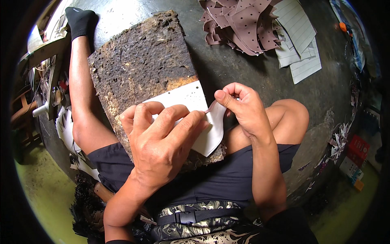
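A white sheet piece (pixel 210 138) with a curved edge and small dark holes lies on a rough, dark, crusted board (pixel 142 53) across my lap. My left hand (pixel 160 136) rests over the sheet with its fingers bent and spread, pressing it against the board; its thumb is mostly hidden. At the sheet's right edge, my right hand (pixel 242 107) is closed, thumb against bent index finger, pinching a raised part of it. A thin pinkish edge shows between the two hands. Whether one layer or two is pinched, I cannot tell.
A heap of mauve cut pieces with holes (pixel 248 24) lies on the dark floor beyond the board, beside lined paper sheets (pixel 298 36). White scraps (pixel 67 130) lie at the left near a wooden frame (pixel 50 61). A red box (pixel 357 148) stands far right.
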Available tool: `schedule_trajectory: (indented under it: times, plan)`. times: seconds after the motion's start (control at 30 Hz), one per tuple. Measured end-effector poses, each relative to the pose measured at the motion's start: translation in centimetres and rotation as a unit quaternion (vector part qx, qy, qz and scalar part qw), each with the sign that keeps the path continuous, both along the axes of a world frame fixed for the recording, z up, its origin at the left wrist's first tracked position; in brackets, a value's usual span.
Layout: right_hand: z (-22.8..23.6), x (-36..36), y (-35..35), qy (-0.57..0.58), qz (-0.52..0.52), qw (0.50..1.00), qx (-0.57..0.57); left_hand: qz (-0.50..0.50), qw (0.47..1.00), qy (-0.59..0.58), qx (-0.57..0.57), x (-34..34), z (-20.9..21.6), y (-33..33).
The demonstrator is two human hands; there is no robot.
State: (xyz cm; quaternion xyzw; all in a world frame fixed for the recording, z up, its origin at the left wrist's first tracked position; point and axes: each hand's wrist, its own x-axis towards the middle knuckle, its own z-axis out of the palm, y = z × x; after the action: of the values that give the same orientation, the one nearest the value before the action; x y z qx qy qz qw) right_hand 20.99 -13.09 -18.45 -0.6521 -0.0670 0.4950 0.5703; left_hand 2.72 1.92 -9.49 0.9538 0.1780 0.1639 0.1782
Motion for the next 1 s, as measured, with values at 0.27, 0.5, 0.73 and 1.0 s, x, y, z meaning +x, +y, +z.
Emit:
schedule_trajectory:
  times: [0.27, 0.5, 0.73, 1.0]
  plan:
    - [-0.4, 0.1, 0.0, -0.046, -0.013, 0.999, 0.008, -0.013, 1.000, 0.007, -0.007, 0.1, 0.1, 0.4]
    - [0.1, 0.4, 0.4, -0.100, -0.012, 0.995, -0.025, -0.045, 0.999, 0.022, -0.019, 0.2, 0.7, 1.3]
    - [-0.1, 0.5, 0.6, -0.153, -0.013, 0.986, -0.059, -0.053, 0.998, 0.021, -0.035, 0.4, 0.9, 1.6]
    - [3.2, -2.6, 0.4, 0.192, -0.250, 0.937, 0.150, -0.042, 0.997, -0.009, -0.063, 0.0, -0.1, 1.3]
